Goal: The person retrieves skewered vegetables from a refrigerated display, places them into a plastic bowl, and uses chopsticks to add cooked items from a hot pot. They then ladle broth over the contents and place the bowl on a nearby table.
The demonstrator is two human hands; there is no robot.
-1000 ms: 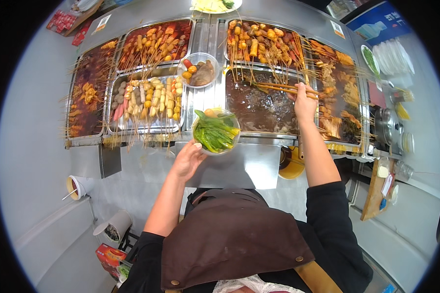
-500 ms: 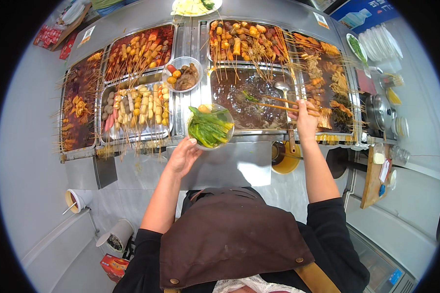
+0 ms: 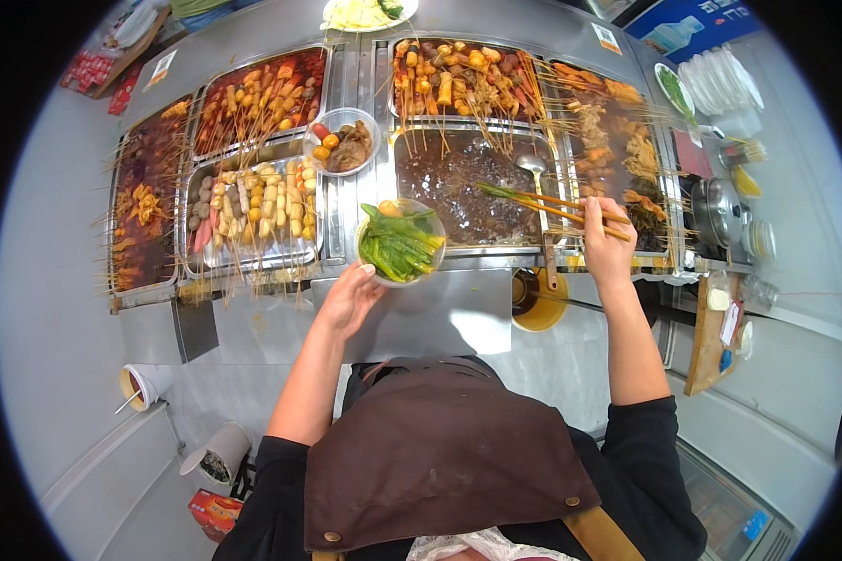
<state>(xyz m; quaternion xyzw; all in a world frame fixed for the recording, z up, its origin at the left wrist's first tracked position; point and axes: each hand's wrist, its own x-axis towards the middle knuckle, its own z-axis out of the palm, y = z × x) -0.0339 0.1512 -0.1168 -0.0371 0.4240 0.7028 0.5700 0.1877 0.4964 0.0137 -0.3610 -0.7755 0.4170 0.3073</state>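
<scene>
My left hand [image 3: 354,297] is closed on the near rim of a clear bowl [image 3: 437,268] filled with green leafy vegetables [image 3: 395,245] and a round yellowish piece. In my right hand [image 3: 610,238] is a pair of long wooden chopsticks [image 3: 563,208], their tips pinching a strip of green leaf [image 3: 500,192]. The leaf hangs over a tray of dark bubbling broth [image 3: 440,187]. A metal ladle [image 3: 530,165] rests in that tray, its handle lying over the near edge. Beyond my left hand, a second clear bowl [image 3: 341,170] of meat and small round pieces stands on the divider.
Skewers crowd the red-broth trays [image 3: 262,93] and the lighter tray [image 3: 257,210] at left, plus the trays at far middle [image 3: 463,79] and right [image 3: 589,140]. A yellow bucket [image 3: 539,313] stands below the counter. Stacked white plates [image 3: 720,82] and a pot [image 3: 716,210] are at right.
My right hand has moved right and slightly down with the chopsticks. The green leaf at their tips has come up from the broth. My left hand holds the bowl in nearly the same place.
</scene>
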